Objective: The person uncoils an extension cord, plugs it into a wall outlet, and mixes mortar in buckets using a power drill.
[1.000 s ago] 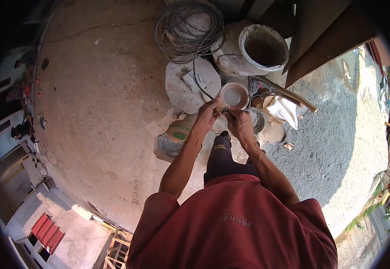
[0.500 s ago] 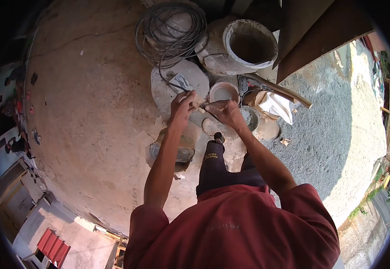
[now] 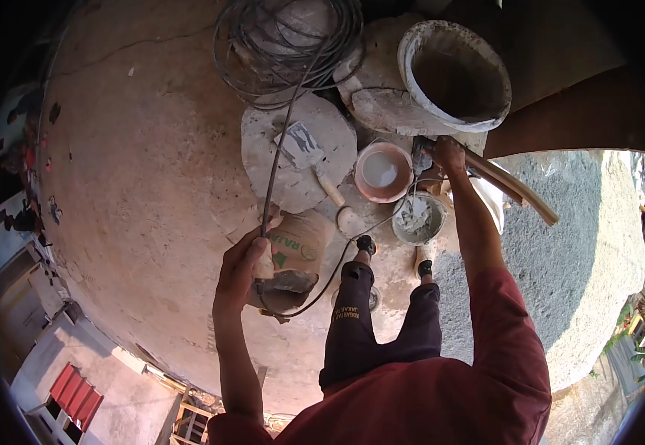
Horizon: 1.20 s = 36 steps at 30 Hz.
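My left hand (image 3: 242,268) is closed around a pale cable socket (image 3: 264,265). A black cable (image 3: 274,167) runs up from it to a coil, and a thinner cord (image 3: 324,285) loops from its lower end toward the right. My right hand (image 3: 449,156) is closed on a dark grey corded tool (image 3: 421,153), partly hidden by the fingers. Just below it stand a pinkish bowl (image 3: 359,185) of cloudy liquid and a bucket (image 3: 417,240) with grey-white paste. A wide-bladed scraper (image 3: 302,144) with a wooden handle lies on a stained round slab (image 3: 263,133).
An open paper bag (image 3: 304,241) of grey powder lies beside my left hand. The cable coil (image 3: 226,48) and a large crusted tub (image 3: 406,55) are at the top. Brown lengths (image 3: 530,199) project rightward near grey gravel (image 3: 552,245).
My hands, together at the cable before, are now apart. The left came down and left with the socket; the right moved up and right to the tool. The scraper's handle is now uncovered.
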### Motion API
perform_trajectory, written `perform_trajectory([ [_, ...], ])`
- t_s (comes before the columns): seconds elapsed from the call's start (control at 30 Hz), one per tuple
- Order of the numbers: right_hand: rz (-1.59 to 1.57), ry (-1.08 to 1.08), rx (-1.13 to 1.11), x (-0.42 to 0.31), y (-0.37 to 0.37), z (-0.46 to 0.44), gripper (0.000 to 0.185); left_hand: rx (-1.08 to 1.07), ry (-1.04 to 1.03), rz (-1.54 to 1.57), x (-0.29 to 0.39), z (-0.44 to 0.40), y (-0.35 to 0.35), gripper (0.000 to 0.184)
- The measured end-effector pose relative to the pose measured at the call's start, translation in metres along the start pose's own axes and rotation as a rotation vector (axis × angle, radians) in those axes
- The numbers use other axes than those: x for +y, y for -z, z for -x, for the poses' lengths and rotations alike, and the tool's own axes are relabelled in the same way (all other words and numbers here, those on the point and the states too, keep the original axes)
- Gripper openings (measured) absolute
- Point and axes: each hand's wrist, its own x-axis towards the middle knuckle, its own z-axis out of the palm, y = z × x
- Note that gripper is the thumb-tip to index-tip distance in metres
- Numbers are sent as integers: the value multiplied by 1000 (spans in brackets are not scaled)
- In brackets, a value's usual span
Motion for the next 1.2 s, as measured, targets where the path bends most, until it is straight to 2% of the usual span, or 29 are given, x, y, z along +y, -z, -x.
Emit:
perform_trajectory([
  [0.03, -88, -34, -38, -1, -3, 2, 70, -23, 88, -17, 3, 13, -4, 41],
  [0.1, -328, -56, -99, -2, -19, 13, 63, -9, 103, -79, -11, 22, -13, 37],
  [0.13, -318, -55, -106, -6, -27, 25, 63, 7, 99, -147, -19, 28, -18, 34],
  [0.17, -376, -54, -70, -11, -36, 40, 61, -13, 48, -180, -35, 29, -18, 44],
  [0.2, -435, -53, -32, -12, -46, 52, 59, -9, 53, -172, -42, 31, -25, 44],
  [0.23, -357, -4, 72, -13, -62, 60, 59, 38, 54, -246, -47, 35, -35, 46],
  [0.27, -349, 7, 73, -2, -70, 66, 59, 88, 47, -318, -53, 38, -44, 48],
  [0.33, -408, 135, -14, 0, -42, 114, 56, 115, 108, -263, -75, 43, -55, 49],
  [0.37, -431, 226, 138, 16, -64, 120, 48, 84, 80, -228, -86, 47, -60, 47],
  [0.4, -422, 242, 144, 30, -60, 132, 48, 56, 46, -192, -95, 49, -65, 45],
  [0.47, -545, 264, 254, 57, -60, 174, 40, 62, 72, -159, -102, 66, -77, 43],
  [0.53, -571, 238, 216, 82, -35, 219, 40, 42, 162, -99, -102, 83, -92, 43],
  [0.6, -599, 212, 190, 104, 1, 261, 39, 70, 131, -102, -101, 101, -108, 42],
  [0.67, -637, 178, 134, 126, 25, 295, 37, 91, 186, -114, -94, 120, -121, 46],
  [0.73, -632, 215, 160, 152, 32, 318, 37, 102, 157, -104, -91, 134, -130, 48],
  [0.8, -659, 300, 286, 175, 38, 345, 37, 66, 191, -172, -93, 145, -138, 48],
  [0.83, -640, 276, 277, 187, 42, 357, 38, 67, 222, -180, -93, 148, -144, 46],
  [0.97, -737, 351, 341, 239, 56, 396, 33, -18, 154, -202, -117, 128, -161, 44],
  [1.03, -915, 334, 322, 257, 87, 423, 27, -18, 70, -185, -144, 86, -164, 48],
  [1.1, -1092, 369, 316, 278, 113, 449, 25, 91, -7, -334, -138, 49, -180, 56],
  [1.17, -1113, 449, 326, 303, 141, 473, 24, 178, -22, -450, -123, 11, -193, 65],
  [1.2, -1156, 487, 323, 315, 152, 483, 26, 228, -89, -397, -107, 2, -206, 61],
])
